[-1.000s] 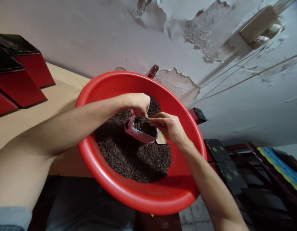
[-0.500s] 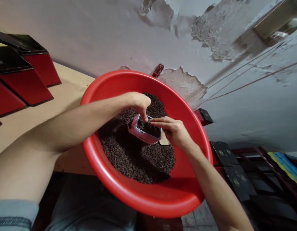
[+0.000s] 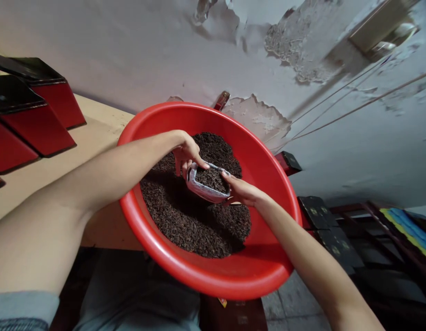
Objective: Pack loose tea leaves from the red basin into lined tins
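Note:
A big red plastic basin (image 3: 213, 276) rests on my lap, half full of dark loose tea leaves (image 3: 192, 225). Above the leaves I hold a small silvery foil pouch (image 3: 207, 186), open at the top and filled with the same leaves. My left hand (image 3: 185, 154) pinches its left edge between thumb and fingers. My right hand (image 3: 242, 191) grips its right side from below and behind.
Red boxes with black lids (image 3: 25, 112) stand on a wooden table (image 3: 78, 138) at the left. A peeling white wall (image 3: 268, 55) lies behind the basin. More black and red boxes (image 3: 326, 234) lie at the right, beside a rack holding blue and yellow cloth (image 3: 409, 230).
My left hand has moved from over the pouch's mouth to its left edge. My right hand has dropped lower around the right side. The pouch sits more level.

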`<state>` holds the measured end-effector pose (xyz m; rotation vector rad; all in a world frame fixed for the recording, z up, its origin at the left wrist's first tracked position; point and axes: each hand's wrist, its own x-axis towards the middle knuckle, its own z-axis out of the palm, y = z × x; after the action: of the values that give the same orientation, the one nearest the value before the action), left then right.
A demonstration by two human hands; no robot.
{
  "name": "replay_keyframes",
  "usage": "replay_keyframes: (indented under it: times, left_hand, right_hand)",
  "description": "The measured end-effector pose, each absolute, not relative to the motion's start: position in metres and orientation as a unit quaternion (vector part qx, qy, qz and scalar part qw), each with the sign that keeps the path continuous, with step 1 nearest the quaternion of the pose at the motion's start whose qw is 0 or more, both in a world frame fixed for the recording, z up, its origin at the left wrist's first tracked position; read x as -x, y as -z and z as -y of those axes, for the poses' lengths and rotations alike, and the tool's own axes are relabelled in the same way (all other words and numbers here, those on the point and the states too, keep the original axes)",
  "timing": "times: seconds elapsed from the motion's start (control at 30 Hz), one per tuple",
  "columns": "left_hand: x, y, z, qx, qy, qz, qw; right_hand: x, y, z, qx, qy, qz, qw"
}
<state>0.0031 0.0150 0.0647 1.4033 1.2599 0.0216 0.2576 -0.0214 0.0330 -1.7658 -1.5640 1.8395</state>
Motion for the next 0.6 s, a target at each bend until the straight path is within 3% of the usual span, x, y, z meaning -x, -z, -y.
replay_keyframes:
  times: [0.3,0.6]
  left_hand:
    - [-0.013,-0.083,-0.007,-0.615,-0.116,-0.572,0.530]
    - [-0.022,-0.112,0.010,-0.719,-0.136,-0.559,0.390]
  right_hand:
    - [-0.277,-0.050,0.009,0.515,-0.646,0.521,0.215]
    - [-0.267,-0.067,0.021,0.503,-0.485,0.605,0.383]
